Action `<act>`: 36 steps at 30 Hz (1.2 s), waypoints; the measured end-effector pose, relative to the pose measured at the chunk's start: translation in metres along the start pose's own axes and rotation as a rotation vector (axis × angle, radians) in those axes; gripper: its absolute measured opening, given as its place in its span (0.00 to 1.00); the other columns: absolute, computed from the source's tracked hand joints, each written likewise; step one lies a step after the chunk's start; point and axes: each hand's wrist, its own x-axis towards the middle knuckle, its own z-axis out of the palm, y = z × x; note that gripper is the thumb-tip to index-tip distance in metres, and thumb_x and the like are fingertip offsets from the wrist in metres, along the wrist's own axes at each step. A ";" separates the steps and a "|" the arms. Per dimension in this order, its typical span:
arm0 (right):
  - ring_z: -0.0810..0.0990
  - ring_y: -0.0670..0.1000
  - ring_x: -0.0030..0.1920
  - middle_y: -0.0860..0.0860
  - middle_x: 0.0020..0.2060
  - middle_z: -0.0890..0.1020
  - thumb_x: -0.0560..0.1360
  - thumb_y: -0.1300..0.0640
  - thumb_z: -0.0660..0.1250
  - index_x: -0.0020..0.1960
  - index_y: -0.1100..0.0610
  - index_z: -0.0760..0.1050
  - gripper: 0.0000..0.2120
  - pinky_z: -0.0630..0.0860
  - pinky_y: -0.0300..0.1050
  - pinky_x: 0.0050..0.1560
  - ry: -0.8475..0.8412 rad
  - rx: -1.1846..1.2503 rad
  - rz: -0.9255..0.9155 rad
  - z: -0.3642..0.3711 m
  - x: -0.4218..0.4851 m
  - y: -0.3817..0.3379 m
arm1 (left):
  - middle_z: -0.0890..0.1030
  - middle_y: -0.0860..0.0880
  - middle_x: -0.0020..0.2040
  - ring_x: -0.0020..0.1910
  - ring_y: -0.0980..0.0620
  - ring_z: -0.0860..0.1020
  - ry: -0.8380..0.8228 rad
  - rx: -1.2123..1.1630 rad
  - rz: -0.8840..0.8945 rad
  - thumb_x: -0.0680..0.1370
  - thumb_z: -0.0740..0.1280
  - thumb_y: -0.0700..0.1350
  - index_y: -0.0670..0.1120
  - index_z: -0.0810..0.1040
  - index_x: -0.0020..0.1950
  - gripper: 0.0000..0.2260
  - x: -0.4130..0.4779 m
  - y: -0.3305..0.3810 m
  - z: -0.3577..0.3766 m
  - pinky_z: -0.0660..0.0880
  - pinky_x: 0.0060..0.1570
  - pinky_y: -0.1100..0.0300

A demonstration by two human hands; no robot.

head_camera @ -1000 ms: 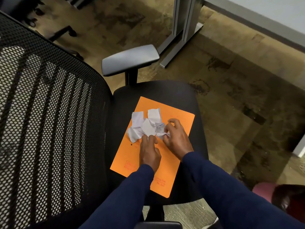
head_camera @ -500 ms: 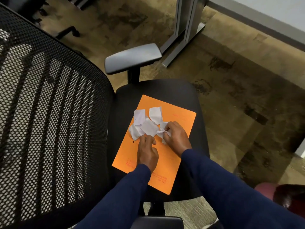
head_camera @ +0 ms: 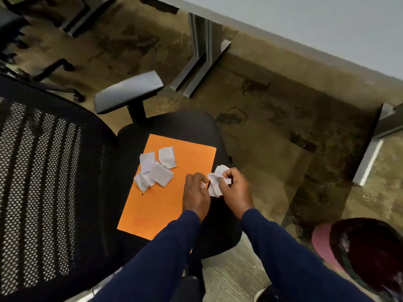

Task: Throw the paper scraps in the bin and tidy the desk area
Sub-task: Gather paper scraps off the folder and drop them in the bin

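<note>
Several white paper scraps point(head_camera: 156, 168) lie in a loose heap on an orange folder point(head_camera: 161, 205) that rests on a black office chair's seat point(head_camera: 185, 125). My right hand point(head_camera: 236, 190) is closed around a bunch of crumpled scraps point(head_camera: 216, 182), lifted over the seat's right edge. Just left of it, my left hand point(head_camera: 196, 195) has its fingers curled, pinching a small white bit at the edge of that bunch. Both hands are off the heap, to its right.
The chair's mesh backrest point(head_camera: 43, 188) fills the left, its grey armrest point(head_camera: 128, 91) stands behind the seat. A grey desk point(head_camera: 305, 25) with metal legs point(head_camera: 202, 59) crosses the top. A dark bin with a pink rim point(head_camera: 366, 251) stands on the floor at lower right.
Both hands have lifted off the heap and moved right, the right hand carrying a bunch of scraps with it. The other scraps stay on the folder.
</note>
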 end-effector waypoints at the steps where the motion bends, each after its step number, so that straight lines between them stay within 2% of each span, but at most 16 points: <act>1: 0.77 0.50 0.42 0.49 0.44 0.79 0.76 0.59 0.68 0.45 0.54 0.73 0.04 0.73 0.43 0.41 0.014 0.020 0.019 -0.013 -0.001 0.007 | 0.70 0.48 0.51 0.47 0.49 0.72 -0.016 -0.007 0.019 0.74 0.60 0.32 0.46 0.73 0.49 0.11 0.000 0.011 0.010 0.72 0.48 0.55; 2: 0.77 0.51 0.42 0.50 0.44 0.79 0.76 0.59 0.68 0.45 0.54 0.73 0.04 0.74 0.45 0.42 0.029 0.041 0.042 -0.027 -0.002 0.014 | 0.70 0.49 0.50 0.47 0.50 0.72 -0.033 -0.017 0.040 0.74 0.60 0.32 0.46 0.73 0.48 0.10 -0.001 0.022 0.022 0.71 0.48 0.57; 4: 0.78 0.51 0.42 0.50 0.45 0.80 0.76 0.59 0.68 0.45 0.53 0.73 0.05 0.73 0.44 0.41 0.074 0.079 0.078 -0.053 -0.004 0.030 | 0.70 0.50 0.49 0.45 0.51 0.72 -0.059 -0.022 0.087 0.74 0.60 0.32 0.47 0.72 0.46 0.10 -0.004 0.042 0.043 0.68 0.47 0.60; 7: 0.77 0.49 0.40 0.50 0.44 0.81 0.76 0.58 0.68 0.44 0.50 0.73 0.06 0.71 0.40 0.38 0.140 0.098 0.117 -0.100 -0.007 0.060 | 0.70 0.49 0.48 0.44 0.50 0.72 -0.118 -0.011 0.134 0.75 0.62 0.34 0.46 0.72 0.45 0.07 -0.012 0.074 0.085 0.70 0.45 0.56; 10: 0.77 0.50 0.40 0.49 0.43 0.80 0.76 0.60 0.68 0.45 0.51 0.73 0.06 0.71 0.42 0.39 0.206 0.100 0.152 -0.142 -0.012 0.088 | 0.70 0.48 0.49 0.45 0.46 0.73 -0.162 0.013 0.161 0.74 0.65 0.35 0.45 0.73 0.45 0.06 -0.022 0.101 0.128 0.71 0.45 0.54; 15: 0.77 0.49 0.40 0.48 0.42 0.81 0.76 0.60 0.69 0.44 0.53 0.74 0.05 0.71 0.41 0.39 0.344 0.096 0.239 -0.225 -0.031 0.153 | 0.71 0.47 0.49 0.45 0.46 0.73 -0.252 0.032 0.236 0.73 0.62 0.33 0.44 0.74 0.46 0.07 -0.061 0.154 0.216 0.73 0.46 0.51; 19: 0.77 0.49 0.39 0.49 0.40 0.81 0.75 0.60 0.69 0.42 0.53 0.73 0.06 0.70 0.34 0.36 0.446 0.105 0.296 -0.285 -0.049 0.206 | 0.70 0.49 0.50 0.45 0.47 0.73 -0.359 0.031 0.281 0.75 0.62 0.35 0.47 0.73 0.46 0.07 -0.094 0.192 0.285 0.74 0.46 0.52; 22: 0.78 0.46 0.40 0.50 0.41 0.81 0.76 0.58 0.69 0.44 0.55 0.74 0.05 0.72 0.38 0.39 0.501 0.112 0.352 -0.322 -0.064 0.244 | 0.71 0.47 0.51 0.46 0.45 0.73 -0.432 0.055 0.312 0.74 0.60 0.33 0.46 0.73 0.47 0.09 -0.117 0.216 0.332 0.74 0.46 0.53; 24: 0.76 0.41 0.40 0.50 0.41 0.81 0.76 0.58 0.70 0.45 0.56 0.74 0.05 0.70 0.30 0.37 0.542 0.112 0.390 -0.342 -0.073 0.268 | 0.71 0.46 0.52 0.47 0.45 0.73 -0.480 0.045 0.315 0.73 0.59 0.31 0.44 0.74 0.48 0.11 -0.133 0.229 0.359 0.73 0.45 0.53; 27: 0.77 0.46 0.40 0.52 0.43 0.81 0.76 0.60 0.69 0.44 0.56 0.74 0.05 0.68 0.26 0.36 0.599 0.111 0.433 -0.366 -0.083 0.302 | 0.71 0.44 0.52 0.46 0.44 0.73 -0.547 0.039 0.336 0.71 0.57 0.29 0.42 0.74 0.48 0.13 -0.154 0.241 0.397 0.73 0.45 0.52; 28: 0.77 0.48 0.41 0.52 0.44 0.81 0.76 0.60 0.69 0.45 0.55 0.74 0.05 0.68 0.27 0.37 0.615 0.100 0.453 -0.373 -0.086 0.314 | 0.71 0.44 0.52 0.46 0.44 0.73 -0.571 0.041 0.332 0.71 0.57 0.29 0.42 0.74 0.48 0.13 -0.161 0.243 0.410 0.73 0.46 0.52; 31: 0.80 0.55 0.46 0.54 0.47 0.81 0.76 0.60 0.69 0.46 0.57 0.75 0.03 0.77 0.47 0.46 0.636 0.104 0.529 -0.387 -0.092 0.346 | 0.70 0.45 0.52 0.45 0.46 0.72 -0.625 0.049 0.294 0.72 0.57 0.29 0.44 0.72 0.46 0.12 -0.179 0.245 0.446 0.71 0.44 0.56; 32: 0.80 0.56 0.47 0.54 0.46 0.82 0.76 0.60 0.69 0.47 0.58 0.76 0.03 0.78 0.50 0.48 0.644 0.104 0.549 -0.390 -0.094 0.357 | 0.70 0.45 0.52 0.44 0.47 0.72 -0.640 0.057 0.283 0.73 0.57 0.30 0.46 0.71 0.46 0.12 -0.184 0.245 0.458 0.70 0.44 0.57; 34: 0.80 0.56 0.48 0.55 0.47 0.82 0.76 0.61 0.69 0.48 0.59 0.76 0.03 0.78 0.52 0.49 0.664 0.108 0.581 -0.395 -0.096 0.375 | 0.69 0.47 0.53 0.45 0.48 0.72 -0.665 0.064 0.251 0.75 0.58 0.32 0.48 0.71 0.46 0.11 -0.192 0.243 0.478 0.71 0.46 0.57; 36: 0.80 0.56 0.48 0.54 0.47 0.82 0.75 0.61 0.69 0.48 0.58 0.75 0.03 0.77 0.49 0.49 0.680 0.121 0.623 -0.399 -0.098 0.393 | 0.69 0.47 0.54 0.45 0.48 0.73 -0.690 0.069 0.212 0.75 0.59 0.32 0.48 0.72 0.47 0.10 -0.199 0.240 0.498 0.73 0.49 0.55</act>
